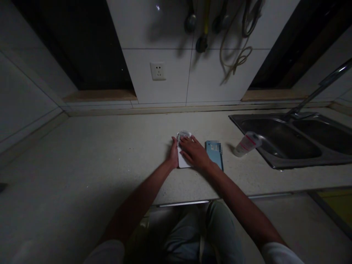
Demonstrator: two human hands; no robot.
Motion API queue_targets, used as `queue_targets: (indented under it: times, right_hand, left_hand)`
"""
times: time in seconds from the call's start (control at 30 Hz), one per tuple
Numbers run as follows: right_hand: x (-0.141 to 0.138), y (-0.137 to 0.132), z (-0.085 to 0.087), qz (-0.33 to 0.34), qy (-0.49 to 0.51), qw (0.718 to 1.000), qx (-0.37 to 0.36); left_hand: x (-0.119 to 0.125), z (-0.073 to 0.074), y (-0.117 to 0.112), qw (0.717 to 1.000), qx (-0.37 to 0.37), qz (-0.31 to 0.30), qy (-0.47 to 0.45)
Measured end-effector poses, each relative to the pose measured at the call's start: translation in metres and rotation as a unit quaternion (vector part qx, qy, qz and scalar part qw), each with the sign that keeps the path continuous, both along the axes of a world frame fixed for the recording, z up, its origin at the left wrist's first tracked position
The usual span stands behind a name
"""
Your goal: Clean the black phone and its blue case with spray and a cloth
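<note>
A flat white rectangular object (183, 161) lies on the counter in front of me; its exact kind is not clear. My left hand (173, 154) braces its left side, thumb up and fingers along the edge. Over its top lies my right hand (194, 151), pressing a crumpled whitish wipe (183, 134) against the surface; part of the wipe is hidden under the fingers. Just right of it, partly behind my right wrist, is a flat light-blue object (215, 156) with a dark edge, like a tablet or a case.
A clear plastic cup (246, 145) with red markings stands near the double metal sink (271, 161) and its tap (316, 93). The pale counter (96, 154) spreads left. On the tiled wall are a socket (158, 71), pipe ends and a hanging cable (239, 60).
</note>
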State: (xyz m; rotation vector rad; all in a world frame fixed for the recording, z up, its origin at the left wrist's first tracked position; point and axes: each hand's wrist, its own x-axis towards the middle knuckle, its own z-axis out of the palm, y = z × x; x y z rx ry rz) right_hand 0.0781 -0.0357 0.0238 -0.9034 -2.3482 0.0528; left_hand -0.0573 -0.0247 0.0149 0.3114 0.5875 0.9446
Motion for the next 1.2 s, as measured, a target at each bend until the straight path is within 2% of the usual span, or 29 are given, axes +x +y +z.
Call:
queue_targets:
  times: [0.13, 0.23, 0.47, 0.63, 0.87, 1.03, 1.2]
  right_hand:
    - [-0.006, -0.018, 0.002, 0.048, -0.005, 0.999, 0.021]
    - [-0.003, -0.027, -0.001, 0.049, 0.019, 0.998, 0.029]
    - [0.009, -0.019, -0.008, -0.105, 0.095, 0.99, 0.023]
    - [0.005, -0.005, -0.011, -0.143, 0.14, 0.98, 0.014]
    - [-0.006, -0.01, -0.003, -0.07, 0.07, 0.995, 0.026]
    - [-0.011, -0.032, 0.0, 0.014, 0.009, 0.999, 0.052]
    - [0.002, -0.052, -0.008, 0.059, -0.039, 0.996, 0.057]
  left_hand:
    - [-0.005, 0.002, 0.001, 0.999, 0.011, -0.023, -0.025]
    - [-0.007, 0.002, 0.003, 0.998, 0.015, -0.05, -0.028]
    - [-0.002, 0.005, 0.001, 0.999, 0.003, -0.02, -0.036]
    - [0.002, 0.008, -0.002, 0.999, -0.014, -0.031, -0.029]
    - [0.003, 0.003, -0.002, 1.0, 0.007, -0.015, -0.01]
    - [-0.004, 0.001, 0.002, 0.998, 0.003, -0.054, -0.026]
    - [-0.011, 0.0, 0.007, 0.999, 0.012, -0.005, -0.03]
